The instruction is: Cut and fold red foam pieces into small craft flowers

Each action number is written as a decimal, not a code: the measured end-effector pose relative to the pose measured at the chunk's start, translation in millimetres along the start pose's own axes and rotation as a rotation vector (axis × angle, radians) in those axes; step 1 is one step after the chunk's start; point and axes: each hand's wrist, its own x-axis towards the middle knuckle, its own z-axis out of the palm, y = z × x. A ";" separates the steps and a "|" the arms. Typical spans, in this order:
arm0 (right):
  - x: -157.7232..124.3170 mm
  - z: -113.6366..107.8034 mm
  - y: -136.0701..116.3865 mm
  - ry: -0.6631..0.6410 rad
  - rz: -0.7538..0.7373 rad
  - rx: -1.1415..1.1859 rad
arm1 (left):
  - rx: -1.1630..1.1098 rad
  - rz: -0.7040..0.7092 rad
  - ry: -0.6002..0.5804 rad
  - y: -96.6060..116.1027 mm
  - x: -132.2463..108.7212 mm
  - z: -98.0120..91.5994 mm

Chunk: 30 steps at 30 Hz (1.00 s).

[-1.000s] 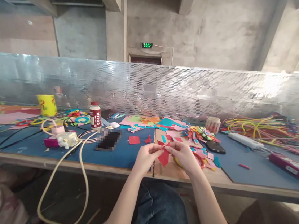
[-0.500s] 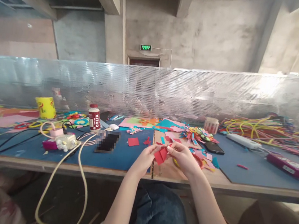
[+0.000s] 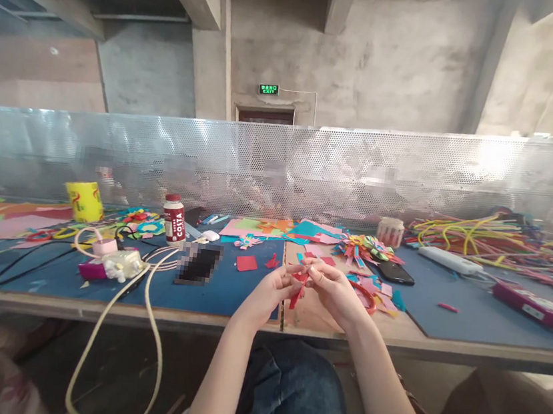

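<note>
Between both hands, bright red paper, narrow-looking, tilted, partly hidden.

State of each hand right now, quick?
Left hand: closed, fingers holding the folded red paper.
Right hand: closed, thumb and fingers pinching the same red paper near its top.

Small folded piece of red paper: a second ago it hung broad and pointed below the fingers; half a second ago, shorter, creased face showing; now a narrow sliver, turned nearly edge-on. Left hand: fingers less bunched, more spread beside the paper. Right hand: fingertips now reach over towards the left. Wearer's head appears tipped slightly up, rightward.
</note>
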 end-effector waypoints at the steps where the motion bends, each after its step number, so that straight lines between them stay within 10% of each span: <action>1: 0.5 0.2 1.0 0.006 0.002 0.003 | 0.000 0.000 0.004 -0.1 -0.1 0.0; 8: 2.3 -23.3 -10.6 0.242 0.027 -0.296 | 0.042 -0.006 0.130 -6.9 1.3 -3.4; 11: -0.9 -43.1 -17.7 0.416 0.076 -0.942 | -0.018 0.007 0.209 -9.5 3.2 -4.9; 16: -10.5 -49.7 -9.3 0.307 0.273 -1.762 | -0.030 0.080 0.302 -8.7 4.8 -4.6; 30: -3.2 -49.1 -1.2 0.385 0.364 -1.773 | -0.222 0.055 0.252 -4.8 1.3 -2.1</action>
